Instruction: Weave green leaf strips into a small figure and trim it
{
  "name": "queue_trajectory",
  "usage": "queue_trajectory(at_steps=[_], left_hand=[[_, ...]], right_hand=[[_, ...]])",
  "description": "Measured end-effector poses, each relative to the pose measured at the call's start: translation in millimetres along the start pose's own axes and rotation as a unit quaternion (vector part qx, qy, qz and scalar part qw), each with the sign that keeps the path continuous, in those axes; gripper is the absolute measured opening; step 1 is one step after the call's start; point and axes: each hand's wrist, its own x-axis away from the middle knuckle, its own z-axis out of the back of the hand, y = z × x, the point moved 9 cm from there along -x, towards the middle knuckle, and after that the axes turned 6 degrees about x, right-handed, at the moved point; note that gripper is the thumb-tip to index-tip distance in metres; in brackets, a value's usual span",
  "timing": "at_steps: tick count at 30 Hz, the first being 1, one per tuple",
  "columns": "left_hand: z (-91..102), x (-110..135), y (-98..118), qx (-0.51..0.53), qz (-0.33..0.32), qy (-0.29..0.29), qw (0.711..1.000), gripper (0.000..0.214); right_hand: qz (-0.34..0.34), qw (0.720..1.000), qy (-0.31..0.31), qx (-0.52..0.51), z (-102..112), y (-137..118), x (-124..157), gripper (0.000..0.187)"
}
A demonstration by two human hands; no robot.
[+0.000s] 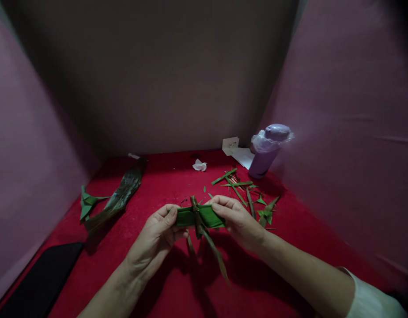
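Observation:
Between my two hands a folded green leaf strip (211, 216) is stretched sideways above the red cloth. A brownish-green leaf tie (198, 217) wraps around its middle, with loose tails hanging down toward me. My left hand (157, 232) pinches the left end between thumb and fingers. At the right end, my right hand (239, 221) grips the leaf the same way, thumb on the near side. Some fingers of both hands are hidden behind the leaf.
A long dark leaf (124, 190) and a folded leaf piece (88, 202) lie at left. Cut leaf strips (235, 183) and thin sticks are scattered at right. Behind them stand a purple cup (263, 162) and white cards (231, 145). Crumpled tissue (199, 165) and a black flat object (41, 278) also lie here.

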Motion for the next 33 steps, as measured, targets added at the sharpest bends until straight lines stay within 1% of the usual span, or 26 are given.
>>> queue_trajectory(at_steps=[6,10,13,21,28,33], left_hand=[[-2.0,0,-7,0.006,0.021,-0.018,1.000,0.015],[-4.0,-1,-15,0.006,0.042,-0.032,0.999,0.016],[-4.8,-2,-20,-0.007,0.055,-0.037,0.998,0.018],[-7.7,-4,-24,-0.047,0.051,-0.062,0.996,0.021],[-15.1,1,-29,-0.051,0.049,-0.086,0.994,0.019],[-14.7,0,-33,-0.049,0.045,-0.087,0.994,0.017]], right_hand=[[-0.013,0.999,-0.027,-0.012,-6,8,0,0.031],[-0.043,0.997,-0.066,-0.020,-13,20,-1,0.035],[-0.048,0.995,-0.088,-0.025,-16,26,-2,0.037],[-0.053,0.993,-0.101,-0.032,-19,31,-2,0.038],[-0.043,0.991,-0.127,-0.025,-23,39,-3,0.040],[-0.035,0.990,-0.136,-0.020,-24,41,-2,0.038]])
